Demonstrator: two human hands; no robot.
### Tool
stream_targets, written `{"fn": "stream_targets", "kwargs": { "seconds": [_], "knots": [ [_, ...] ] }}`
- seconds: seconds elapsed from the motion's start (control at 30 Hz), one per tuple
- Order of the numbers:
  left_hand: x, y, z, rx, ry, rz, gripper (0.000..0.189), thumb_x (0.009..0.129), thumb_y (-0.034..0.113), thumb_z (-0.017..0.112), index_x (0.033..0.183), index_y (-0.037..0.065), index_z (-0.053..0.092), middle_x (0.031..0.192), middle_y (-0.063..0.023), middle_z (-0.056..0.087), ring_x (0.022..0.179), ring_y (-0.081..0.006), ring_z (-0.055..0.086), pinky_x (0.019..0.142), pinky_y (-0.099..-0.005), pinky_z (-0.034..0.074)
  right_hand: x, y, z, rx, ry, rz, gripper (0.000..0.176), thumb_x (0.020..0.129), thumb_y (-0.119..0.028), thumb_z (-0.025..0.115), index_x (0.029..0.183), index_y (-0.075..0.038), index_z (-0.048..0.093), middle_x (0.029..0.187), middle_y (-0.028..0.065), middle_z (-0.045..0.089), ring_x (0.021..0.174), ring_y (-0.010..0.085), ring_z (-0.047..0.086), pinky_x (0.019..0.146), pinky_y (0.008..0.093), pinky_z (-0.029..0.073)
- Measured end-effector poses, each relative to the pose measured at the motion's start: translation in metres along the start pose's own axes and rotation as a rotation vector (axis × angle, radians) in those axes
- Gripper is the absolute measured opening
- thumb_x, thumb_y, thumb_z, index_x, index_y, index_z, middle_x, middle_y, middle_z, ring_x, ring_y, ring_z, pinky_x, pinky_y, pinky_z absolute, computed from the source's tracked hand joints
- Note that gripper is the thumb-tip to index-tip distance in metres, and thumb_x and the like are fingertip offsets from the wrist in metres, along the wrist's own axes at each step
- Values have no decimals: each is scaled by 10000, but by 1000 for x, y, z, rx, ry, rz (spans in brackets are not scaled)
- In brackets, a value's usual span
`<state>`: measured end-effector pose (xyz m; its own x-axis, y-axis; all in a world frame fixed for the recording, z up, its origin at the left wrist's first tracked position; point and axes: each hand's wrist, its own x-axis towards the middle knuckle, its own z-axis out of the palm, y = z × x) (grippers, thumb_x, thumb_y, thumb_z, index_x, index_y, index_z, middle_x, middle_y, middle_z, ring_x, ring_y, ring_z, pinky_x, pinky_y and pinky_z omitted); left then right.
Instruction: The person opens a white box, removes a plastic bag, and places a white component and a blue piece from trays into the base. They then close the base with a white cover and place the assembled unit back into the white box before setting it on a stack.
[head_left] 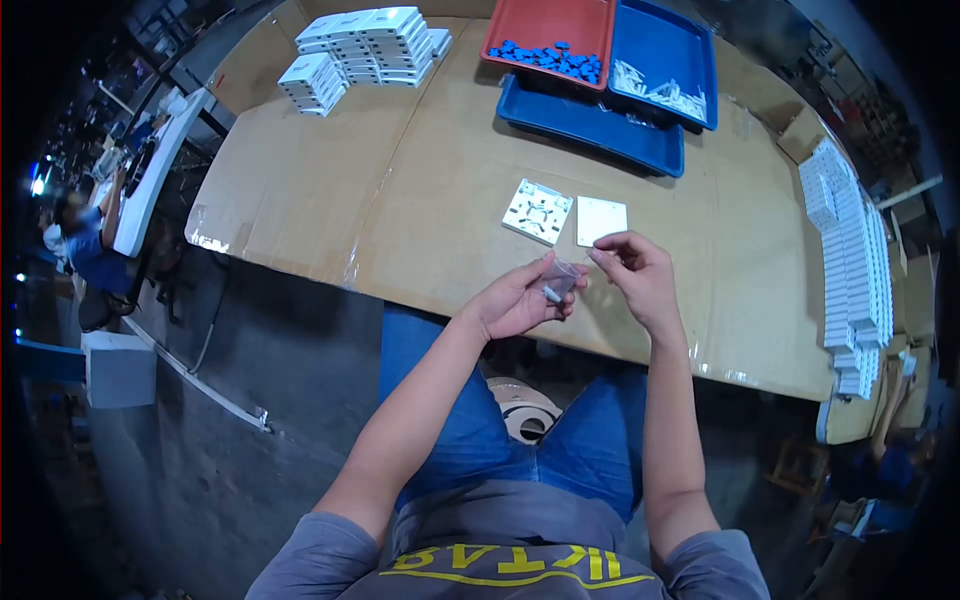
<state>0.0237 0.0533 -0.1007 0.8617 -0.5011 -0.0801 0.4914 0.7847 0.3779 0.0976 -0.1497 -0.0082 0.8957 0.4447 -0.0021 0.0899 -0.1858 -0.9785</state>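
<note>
Grip closed: small clear bag (558,282) is held by left hand (515,303) and pinched at the top by right hand (640,272), over the worktop (400,200) near edge. White base plate (537,211) and cover plate (601,220) are laid at 12 o'clock, with trays (590,125) beyond. Box stacks (370,45) are at 10. Cardboard-covered surface, dim workshop.

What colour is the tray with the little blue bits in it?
The tray is red, best seen in the head view.
</note>
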Motion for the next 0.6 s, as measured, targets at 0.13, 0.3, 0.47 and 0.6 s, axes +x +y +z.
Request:
{"fn": "stream_targets", "kwargs": {
  "seconds": [0.13, 0.3, 0.47, 0.6],
  "knots": [
    [1, 0, 0, 79, -21, 8, 498, 1129, 462, 426, 1359, 51, 587, 1213, -99, 671, 1018, -220, 624, 957, -396, 502, 3, -19, 0, -273, -141, -109, 110, 894, -74, 761, 996, -32, 765, 885, 29, 716, 702, 88, 589, 648, 253, 469],
    [-1, -2, 1, 122, -8, 3, 467, 1096, 475, 517, 1343, 84, 580, 1218, -97, 644, 1025, -219, 614, 967, -397, 501, 18, -22, -1, -462, -353, -267, 152, 853, -52, 746, 1002, -24, 758, 972, 87, 719, 824, 181, 642, 731, 320, 521],
    [-1, -1, -3, 162, -7, -1, 472, 1088, 472, 538, 1354, 84, 566, 1196, -103, 635, 1039, -217, 608, 973, -401, 506, 25, -28, 0, -548, -543, -140, 174, 882, -49, 704, 1034, 16, 758, 1007, 130, 736, 906, 231, 707, 832, 363, 552],
    [-1, -1, -2, 69, -31, -32, 457, 1091, 458, 534, 1354, 85, 568, 1186, -103, 634, 1036, -229, 610, 980, -416, 508, 26, -32, -4, -504, -605, -59, 211, 956, -115, 671, 1081, 35, 751, 986, 134, 740, 903, 215, 709, 850, 357, 551]
  ]
}}
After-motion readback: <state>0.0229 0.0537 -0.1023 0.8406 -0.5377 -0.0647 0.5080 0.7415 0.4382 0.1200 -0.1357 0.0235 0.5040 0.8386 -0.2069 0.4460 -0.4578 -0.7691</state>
